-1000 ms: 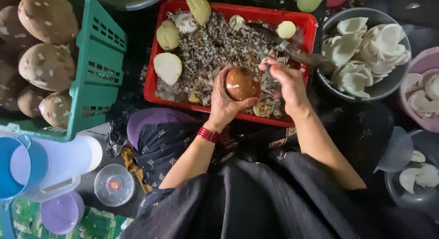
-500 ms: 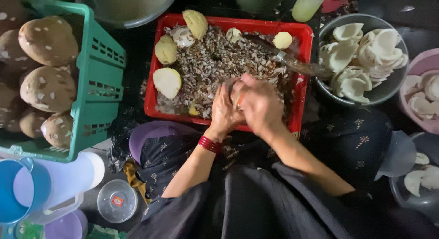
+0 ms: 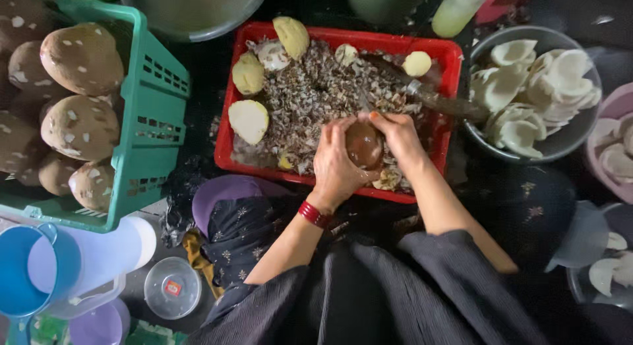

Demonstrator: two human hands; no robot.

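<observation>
Dark floor carries the whole work area, seen from above, with containers packed close around a red tray (image 3: 227, 130), which serves as the landmark.

Layout:
- Tray contents: a thick layer of brown and white shavings, plus several pale peeled pieces (image 3: 248, 119) along the far and left edges. Judged purpose: the tray catches waste directly under the hands.
- Left of the tray: a green basket (image 3: 148, 130) full of brown husked coconuts (image 3: 80, 58), within reach of the left arm.
- Right of the tray: a grey bowl (image 3: 575, 142) holding white cut pieces (image 3: 527, 81), placed apart from the waste, probably to keep finished stock clean.
- Resting from the tray's far right part toward the bowl: a long dark tool (image 3: 432, 97), lying unheld.
- Near side of the tray, left: a purple lid (image 3: 224, 193), a blue jug (image 3: 30, 269) and a small clear container (image 3: 173, 287).

Hands:
- Left hand (image 3: 335, 165): closed around the left and underside of a round brown nut (image 3: 364, 144), fingers curled, gripping it. A red bangle (image 3: 314, 214) sits on the wrist.
- Right hand (image 3: 395, 135): closed over the nut's right and top side, fingertips pressing the far edge.
- Nut position: just above the tray's near centre, over the shavings, held between both hands so that any fragments fall into the tray.
</observation>
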